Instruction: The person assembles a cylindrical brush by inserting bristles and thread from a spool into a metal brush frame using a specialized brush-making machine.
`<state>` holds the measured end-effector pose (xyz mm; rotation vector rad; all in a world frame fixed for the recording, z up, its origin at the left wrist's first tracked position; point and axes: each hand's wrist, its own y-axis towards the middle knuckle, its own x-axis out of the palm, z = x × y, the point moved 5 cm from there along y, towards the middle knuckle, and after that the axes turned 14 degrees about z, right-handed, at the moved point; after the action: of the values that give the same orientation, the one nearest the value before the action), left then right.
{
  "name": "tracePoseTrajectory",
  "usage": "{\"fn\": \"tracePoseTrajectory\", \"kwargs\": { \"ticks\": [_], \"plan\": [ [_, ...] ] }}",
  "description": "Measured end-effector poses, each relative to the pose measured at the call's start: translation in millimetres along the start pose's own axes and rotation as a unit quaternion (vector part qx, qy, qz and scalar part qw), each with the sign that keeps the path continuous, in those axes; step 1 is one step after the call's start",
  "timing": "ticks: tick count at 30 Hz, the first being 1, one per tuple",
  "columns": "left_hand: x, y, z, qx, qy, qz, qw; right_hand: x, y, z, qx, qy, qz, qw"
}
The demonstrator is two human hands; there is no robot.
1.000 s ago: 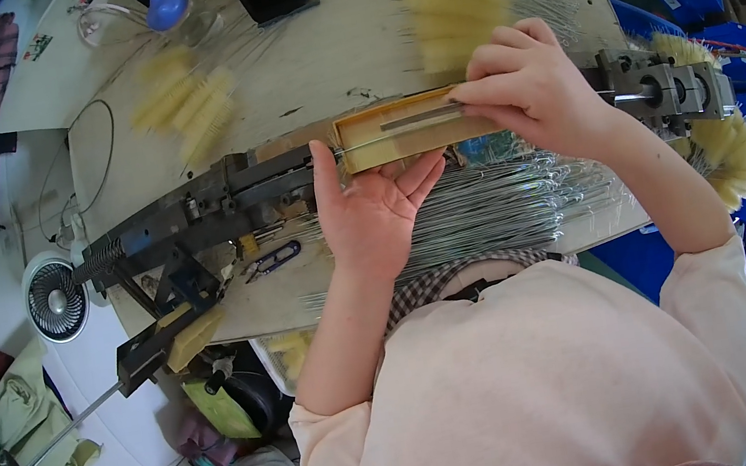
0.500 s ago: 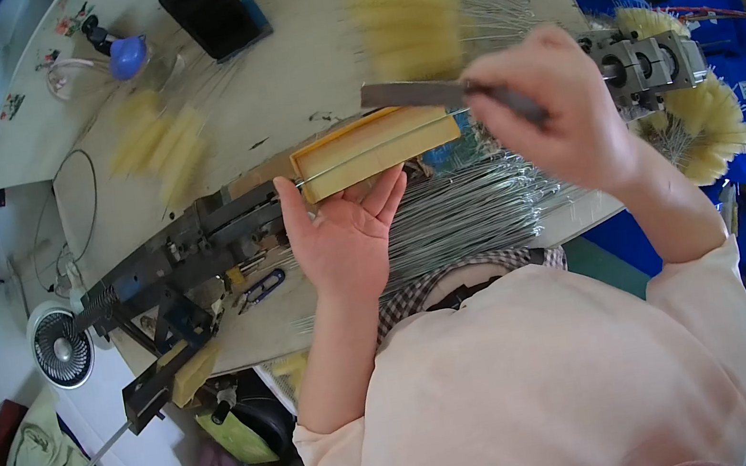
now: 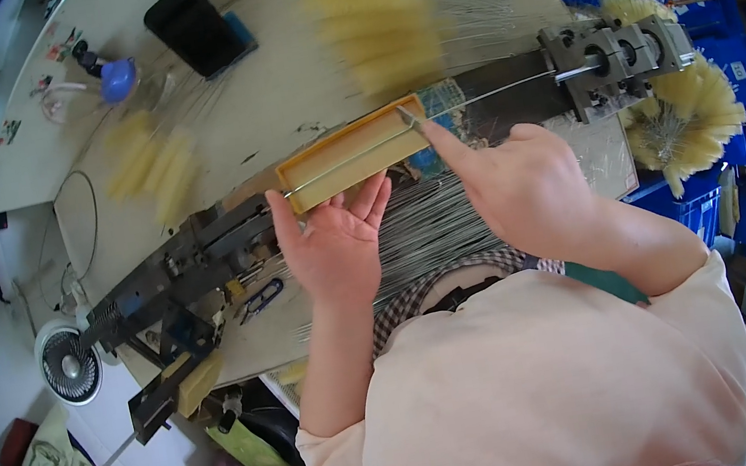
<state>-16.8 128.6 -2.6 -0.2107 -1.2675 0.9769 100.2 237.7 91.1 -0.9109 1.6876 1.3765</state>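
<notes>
My left hand is palm up at the near edge of a shallow yellow tray. Its fingers are spread, some tips pass behind the tray's edge, and the thumb points up beside the tray's left end. A thin metal wire runs lengthwise over the tray. My right hand grips a flat metal blade, index finger stretched along it. The blade's end is at the right part of the tray by the wire; the rest is hidden by the hand.
A dark bar fixture extends left of the tray, and a metal clamp unit stands right. Many loose wires lie nearer me. Yellow bristle brushes, a black stand, blue-handled snips and a fan surround them.
My right hand has come down and left, bringing the blade from above the tray to its right end. My left hand stays beside the tray. The whole view has shifted slightly.
</notes>
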Motion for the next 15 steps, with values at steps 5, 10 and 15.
{"fn": "tracePoseTrajectory", "kwargs": {
  "ticks": [5,10,15],
  "plan": [
    [4.6,-5.2,3.8,0.022,0.07,0.007,0.997,-0.4,2.9,-2.5,0.004,-0.005,-0.004,1.0],
    [5.5,-5.4,3.7,0.013,0.095,0.01,0.995,1.5,4.2,-4.0,0.011,-0.008,-0.008,1.0],
    [4.6,-3.9,4.4,0.016,0.125,0.01,0.992,1.0,3.6,-4.1,0.012,-0.014,-0.006,1.0]
  ]
}}
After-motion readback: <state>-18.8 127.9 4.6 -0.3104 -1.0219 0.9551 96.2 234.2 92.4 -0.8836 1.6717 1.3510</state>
